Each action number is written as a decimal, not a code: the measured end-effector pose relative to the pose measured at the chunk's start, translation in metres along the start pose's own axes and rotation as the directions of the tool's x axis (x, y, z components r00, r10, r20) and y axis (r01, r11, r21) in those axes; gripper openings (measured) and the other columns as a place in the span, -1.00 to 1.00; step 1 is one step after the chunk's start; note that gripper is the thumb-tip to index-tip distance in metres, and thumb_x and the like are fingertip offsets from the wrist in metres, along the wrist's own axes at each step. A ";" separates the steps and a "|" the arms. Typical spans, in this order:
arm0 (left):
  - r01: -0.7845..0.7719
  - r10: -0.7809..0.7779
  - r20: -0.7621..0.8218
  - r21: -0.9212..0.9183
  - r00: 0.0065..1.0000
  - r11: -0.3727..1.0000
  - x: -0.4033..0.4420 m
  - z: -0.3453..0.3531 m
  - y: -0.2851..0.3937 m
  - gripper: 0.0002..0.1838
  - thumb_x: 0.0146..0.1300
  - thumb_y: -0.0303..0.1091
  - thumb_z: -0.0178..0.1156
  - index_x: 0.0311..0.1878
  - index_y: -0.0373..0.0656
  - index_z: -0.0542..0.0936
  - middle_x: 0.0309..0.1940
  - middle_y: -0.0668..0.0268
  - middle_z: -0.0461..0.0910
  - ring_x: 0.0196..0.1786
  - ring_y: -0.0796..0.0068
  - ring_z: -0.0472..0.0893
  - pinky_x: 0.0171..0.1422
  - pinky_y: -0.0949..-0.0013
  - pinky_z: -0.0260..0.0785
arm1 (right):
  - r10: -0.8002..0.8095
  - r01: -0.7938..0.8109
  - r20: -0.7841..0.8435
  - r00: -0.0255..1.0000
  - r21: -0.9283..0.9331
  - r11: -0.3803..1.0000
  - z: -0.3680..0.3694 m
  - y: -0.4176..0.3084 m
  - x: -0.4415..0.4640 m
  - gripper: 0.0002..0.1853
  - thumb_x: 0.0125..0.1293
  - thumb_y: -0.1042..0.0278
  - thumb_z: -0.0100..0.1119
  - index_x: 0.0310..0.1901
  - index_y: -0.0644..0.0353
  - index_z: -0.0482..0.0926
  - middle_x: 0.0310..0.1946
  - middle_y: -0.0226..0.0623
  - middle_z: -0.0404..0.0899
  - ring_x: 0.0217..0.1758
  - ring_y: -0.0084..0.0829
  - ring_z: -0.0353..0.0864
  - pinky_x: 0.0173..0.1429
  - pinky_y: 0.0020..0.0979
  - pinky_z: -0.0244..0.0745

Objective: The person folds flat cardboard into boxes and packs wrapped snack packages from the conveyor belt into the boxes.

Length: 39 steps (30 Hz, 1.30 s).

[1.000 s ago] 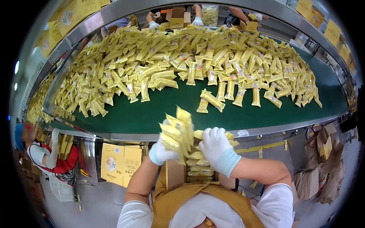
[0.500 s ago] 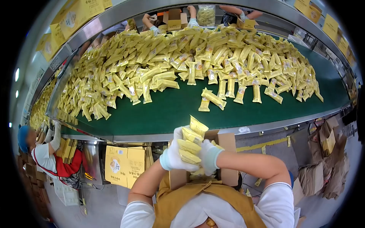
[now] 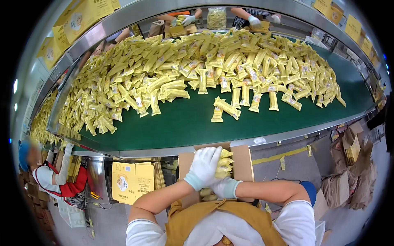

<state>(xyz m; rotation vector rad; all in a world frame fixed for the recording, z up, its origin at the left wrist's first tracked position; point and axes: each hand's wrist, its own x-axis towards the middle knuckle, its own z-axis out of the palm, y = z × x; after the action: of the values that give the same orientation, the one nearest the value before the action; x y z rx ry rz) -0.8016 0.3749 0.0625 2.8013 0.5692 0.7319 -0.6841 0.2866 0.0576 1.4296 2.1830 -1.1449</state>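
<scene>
My left hand [image 3: 205,166], in a white glove, lies with its fingers closed along the side of a stack of yellow snack packets [image 3: 225,163]. At the lower end of that stack is my right hand [image 3: 225,187], also gloved and pressed against the packets; its fingers are partly hidden. Both hands are over an open cardboard box [image 3: 245,164] in front of my body. More packets [image 3: 208,193] show inside the box, below my hands.
A large heap of yellow packets [image 3: 164,69] covers much of the green conveyor belt [image 3: 172,123]. Its metal edge [image 3: 287,135] runs beyond the box. Flattened yellow cartons [image 3: 132,182] stand at left, near a co-worker in a red apron [image 3: 76,184]. Other workers' gloved hands [image 3: 254,20] are across the belt.
Both hands have lowered the packets into the box opening. My left hand has turned so its back faces up. Across the belt, a co-worker's hands now hold packets over a box.
</scene>
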 end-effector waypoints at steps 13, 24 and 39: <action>0.062 -0.205 0.537 0.272 0.818 0.960 -0.009 0.057 -0.008 0.01 0.12 -0.03 0.32 0.54 -0.36 0.14 0.15 0.01 0.41 0.22 0.07 0.40 0.42 -0.02 0.12 | 0.022 -0.015 0.008 1.000 -0.521 0.853 0.008 -0.016 0.005 -0.33 0.39 -0.04 0.04 0.53 -0.23 0.29 0.01 -0.13 0.68 -0.09 -0.10 0.75 -0.07 -0.05 0.56; 0.460 0.129 0.595 -0.725 0.793 0.512 0.022 -0.072 -0.099 -0.64 0.48 -0.25 0.14 0.09 -0.38 0.65 -0.08 -0.01 0.73 0.00 0.17 0.73 0.16 0.17 0.56 | 0.253 0.363 -0.632 0.732 0.677 0.640 -0.114 0.142 -0.047 -0.70 0.43 0.15 0.24 -0.02 0.22 0.68 -0.23 -0.32 0.71 -0.19 -0.53 0.66 -0.06 -0.43 0.60; 0.648 -0.603 -0.260 0.146 0.754 0.748 -0.059 0.037 -0.192 -0.38 0.25 -0.12 0.34 0.29 -0.28 0.49 0.24 -0.01 0.53 0.37 -0.03 0.43 0.50 0.00 0.18 | 0.415 -0.411 -0.742 0.526 0.205 0.888 -0.161 0.211 0.120 -0.10 0.08 -0.62 0.11 0.39 -0.29 0.52 0.59 0.11 0.03 0.56 0.60 -0.21 0.61 0.30 -0.13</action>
<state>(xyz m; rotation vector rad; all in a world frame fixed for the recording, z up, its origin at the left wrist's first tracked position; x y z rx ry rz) -0.8913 0.5223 -0.0473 2.4452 1.6316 0.8213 -0.5294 0.5235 -0.0098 2.6322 2.0379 -0.3476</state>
